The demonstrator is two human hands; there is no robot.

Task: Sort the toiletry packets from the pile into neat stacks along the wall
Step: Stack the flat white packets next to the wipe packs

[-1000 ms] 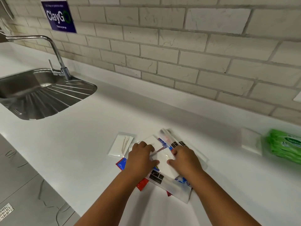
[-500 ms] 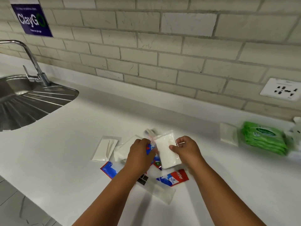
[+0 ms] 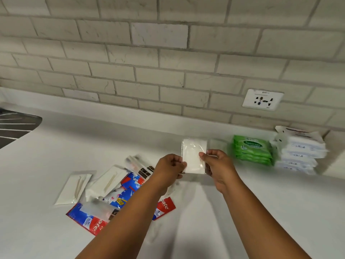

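Both hands hold one white packet in clear wrap (image 3: 193,156) above the white counter (image 3: 280,202), right of the pile. My left hand (image 3: 170,166) pinches its lower left edge; my right hand (image 3: 217,163) pinches its right edge. The pile (image 3: 119,189) lies lower left: red-and-blue toothpaste sachets, clear packets with dark items, and white packets with toothpicks. Along the wall at right stand a stack of green wipe packs (image 3: 252,149) and a stack of white packs (image 3: 298,150). A flat white packet (image 3: 217,143) lies just left of the green stack.
A steel sink drainboard (image 3: 16,126) shows at the far left edge. A white wall socket (image 3: 262,99) sits in the tiled wall above the stacks. One white toothpick packet (image 3: 74,186) lies apart at the pile's left.
Both hands lifted the white packet off the pile and carried it up and to the right, toward the wall stacks. The view swung right, bringing the white stack into sight.
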